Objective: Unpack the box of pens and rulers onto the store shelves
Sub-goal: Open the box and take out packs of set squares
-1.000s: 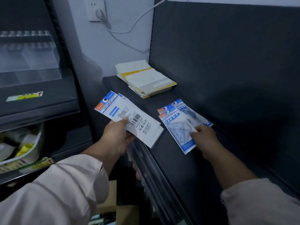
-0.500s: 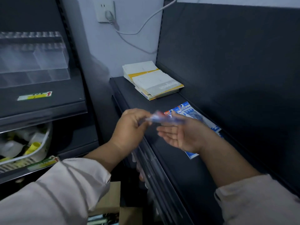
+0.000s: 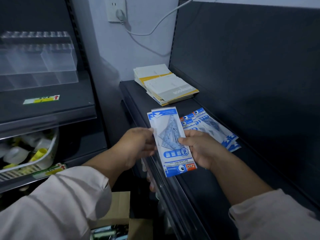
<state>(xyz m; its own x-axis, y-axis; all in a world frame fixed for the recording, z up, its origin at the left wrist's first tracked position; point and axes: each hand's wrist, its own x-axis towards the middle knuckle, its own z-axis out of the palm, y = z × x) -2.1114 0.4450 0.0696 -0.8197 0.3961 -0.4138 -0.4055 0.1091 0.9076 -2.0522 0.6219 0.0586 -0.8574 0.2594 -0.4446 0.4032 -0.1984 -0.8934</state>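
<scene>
I hold a small stack of blue and white ruler packs face up over the front edge of the dark shelf. My left hand grips the stack's left edge. My right hand grips its right edge, thumb on top. A few more ruler packs lie fanned flat on the shelf just behind my right hand. The open cardboard box stands on the floor below, between my arms, partly hidden by my left sleeve.
A pile of white and yellow paper pads lies at the shelf's back left corner. A clear plastic display tray stands on the left shelving. Below it is a white basket of small items. A white cable hangs from the wall socket.
The packs in my left hand have been flipped from barcode side to printed front and turned lengthwise. My right hand left the packs on the shelf and took hold of the held stack.
</scene>
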